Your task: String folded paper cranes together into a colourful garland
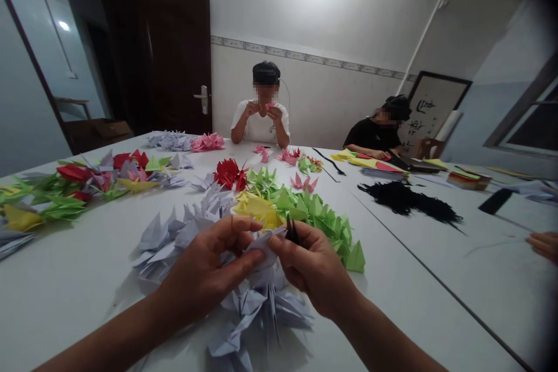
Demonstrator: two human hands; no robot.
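Between my two hands is a white folded-paper crane [264,242], close above the table. My left hand [215,258] is closed on its left side, thumb in front and fingers behind. My right hand [316,264] pinches the crane's right edge with the thumb. A black two-pointed tool [291,229], perhaps tweezers, also sticks up from that hand; its lower part is hidden by the fingers. White paper cranes [163,241] lie under and left of my hands. Green cranes [320,212] and yellow ones [258,207] lie just beyond them.
Red cranes [230,174] and pink cranes [304,182] lie farther back. A mixed-colour pile [78,180] covers the table's left. Black strands [405,197] and paper stacks [468,179] lie right. Two people [261,122] [372,136] sit across; another person's hand [544,244] enters at right.
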